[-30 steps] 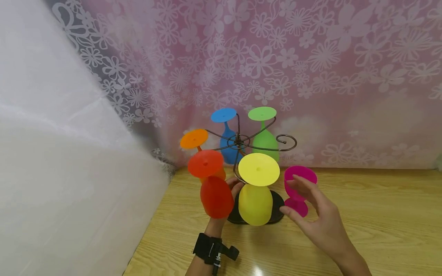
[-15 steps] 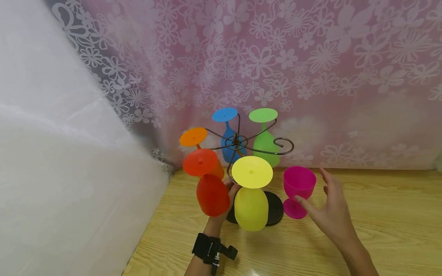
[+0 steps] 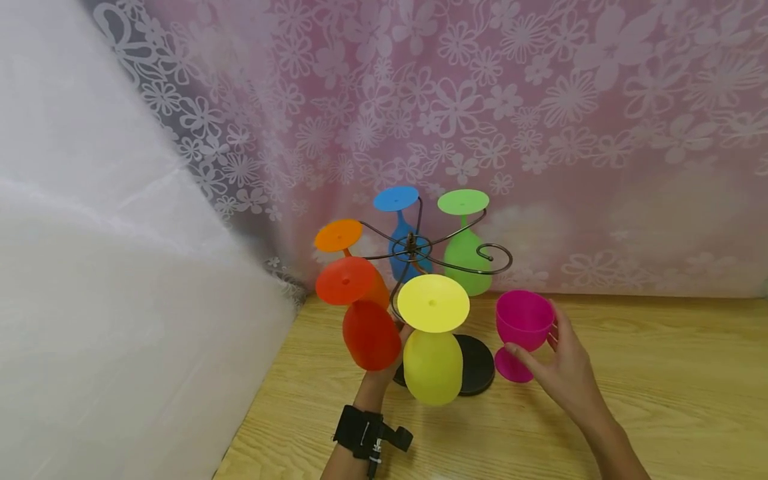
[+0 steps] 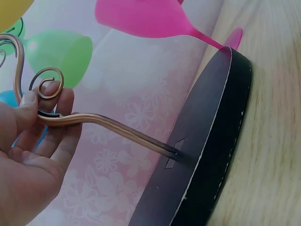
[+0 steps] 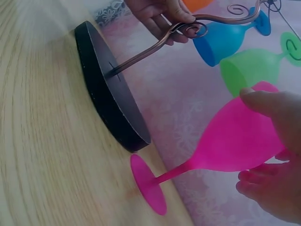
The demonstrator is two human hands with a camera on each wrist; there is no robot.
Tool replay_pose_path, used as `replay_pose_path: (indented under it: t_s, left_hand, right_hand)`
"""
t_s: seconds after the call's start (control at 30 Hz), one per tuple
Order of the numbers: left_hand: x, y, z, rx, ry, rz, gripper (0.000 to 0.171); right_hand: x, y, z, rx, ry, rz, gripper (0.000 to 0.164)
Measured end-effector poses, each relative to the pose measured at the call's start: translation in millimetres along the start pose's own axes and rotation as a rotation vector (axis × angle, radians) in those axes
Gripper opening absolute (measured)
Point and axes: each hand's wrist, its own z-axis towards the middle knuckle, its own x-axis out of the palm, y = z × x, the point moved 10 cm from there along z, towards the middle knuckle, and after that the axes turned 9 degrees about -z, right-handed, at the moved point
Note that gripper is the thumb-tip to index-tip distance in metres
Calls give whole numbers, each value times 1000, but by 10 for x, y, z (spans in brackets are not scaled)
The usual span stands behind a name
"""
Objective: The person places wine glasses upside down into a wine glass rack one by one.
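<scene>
My left hand (image 4: 40,165) grips the bronze stem (image 4: 117,130) of a wine glass rack, partly hidden in the head view behind the red wine glass (image 3: 372,337). The rack's black base (image 3: 479,367) sits on the table. My right hand (image 3: 567,377) holds the bowl of a pink wine glass (image 5: 235,136), thumb on one side and fingers on the other. This glass stands upright on its foot beside the base. Upside down on the rack hang the red glass, a yellow glass (image 3: 433,373), an orange glass (image 3: 339,236), a blue glass (image 3: 396,199) and a green glass (image 3: 468,263).
One curled rack arm (image 3: 495,268) without a glass reaches out to the right, above the pink glass. The wooden table (image 3: 678,373) meets a pink floral curtain (image 3: 600,167) at the back. A white sheet (image 3: 120,300) hangs at the left.
My right hand has moved right around the pink glass and closed on its bowl. The rack has turned slightly, its yellow glass shifting left and nearer. My left hand stays on the stem.
</scene>
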Motion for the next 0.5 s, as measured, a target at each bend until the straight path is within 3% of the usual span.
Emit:
replay_pose_path:
  t_s: [0.13, 0.23, 0.33, 0.5]
  left_hand:
    - [-4, 80, -20, -60, 59, -42, 15]
    - [-12, 164, -46, -142, 115, -43, 23]
    - [13, 226, -72, -185, 209, -18, 30]
    - [119, 233, -110, -124, 415, 37, 14]
  right_hand:
    - [11, -12, 9, 5, -24, -5, 99]
    - [-21, 17, 8, 2, -40, -25, 96]
    - [-70, 48, 0, -7, -43, -56, 93]
    - [-188, 108, -31, -23, -46, -110, 90]
